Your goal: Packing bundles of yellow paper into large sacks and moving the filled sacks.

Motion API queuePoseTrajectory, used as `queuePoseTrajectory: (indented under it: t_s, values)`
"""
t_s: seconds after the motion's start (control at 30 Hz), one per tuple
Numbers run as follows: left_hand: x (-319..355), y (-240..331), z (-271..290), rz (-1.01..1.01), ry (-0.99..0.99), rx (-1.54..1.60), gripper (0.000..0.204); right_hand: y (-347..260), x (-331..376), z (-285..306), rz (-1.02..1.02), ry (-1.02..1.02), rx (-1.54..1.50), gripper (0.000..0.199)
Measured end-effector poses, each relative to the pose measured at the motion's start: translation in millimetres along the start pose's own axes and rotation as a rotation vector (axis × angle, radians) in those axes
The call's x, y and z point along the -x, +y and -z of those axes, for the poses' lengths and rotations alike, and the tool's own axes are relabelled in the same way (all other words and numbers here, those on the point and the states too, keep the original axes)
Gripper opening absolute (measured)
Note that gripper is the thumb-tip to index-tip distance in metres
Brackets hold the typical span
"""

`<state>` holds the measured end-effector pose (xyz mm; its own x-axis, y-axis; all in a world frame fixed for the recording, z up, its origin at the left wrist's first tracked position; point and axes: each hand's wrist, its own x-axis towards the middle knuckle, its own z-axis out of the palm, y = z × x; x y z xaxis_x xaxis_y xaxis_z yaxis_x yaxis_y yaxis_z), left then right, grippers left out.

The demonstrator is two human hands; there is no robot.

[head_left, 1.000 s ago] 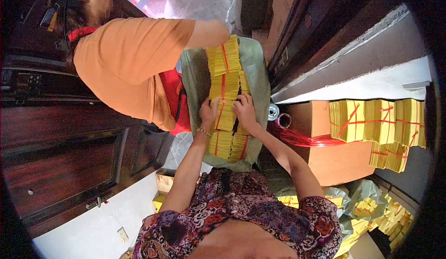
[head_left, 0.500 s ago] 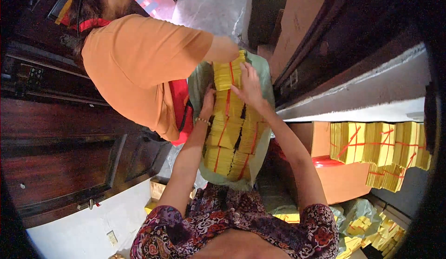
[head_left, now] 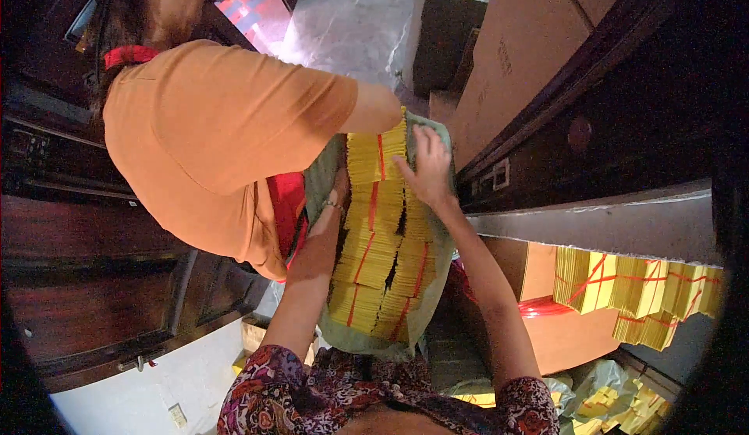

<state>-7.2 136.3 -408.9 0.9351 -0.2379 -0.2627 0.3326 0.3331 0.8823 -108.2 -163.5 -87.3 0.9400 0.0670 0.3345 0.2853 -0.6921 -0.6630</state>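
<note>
Bundles of thin yellow paper sheets bound with red string point(head_left: 382, 240) fill a pale green woven sack point(head_left: 374, 337) at the middle of the view, stacked in two leaning columns with ragged, fanned edges. The right hand point(head_left: 427, 171) lies flat on the far top of the right column, fingers spread and pressing the paper beside the sack's rim. The left hand point(head_left: 340, 189), a thin bracelet at the wrist, reaches along the sack's left side; its fingers are hidden behind the cloth, so its grip cannot be told.

On the far left a person in an orange shirt point(head_left: 211, 131) leans over the sack's mouth, one arm going in behind the bundles. Dark polished wooden furniture point(head_left: 117, 279) stands at left and right, with a pale marbled floor point(head_left: 351, 21) beyond and brown cardboard boxes point(head_left: 515, 45) at far right. More yellow bundles point(head_left: 632, 287) sit on a box at the near right.

Compared with half a second ago, the right hand has moved farther up the stack, and the sack sits closer and larger in view.
</note>
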Motion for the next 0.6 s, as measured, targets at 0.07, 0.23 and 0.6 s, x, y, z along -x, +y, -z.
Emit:
queuePoseTrajectory:
  t_s: [0.07,0.23,0.6]
  values:
    - [113,-34,39,0.045,-0.053,0.052,0.047,21,14,-3,-0.142,-0.008,0.158,0.069]
    - [221,-39,35,0.104,-0.179,0.164,0.048,43,38,-22,-0.230,-0.065,0.365,0.053]
    - [90,62,-93,0.176,-0.410,0.396,0.051,39,47,-25,-0.224,-0.075,0.225,0.049]
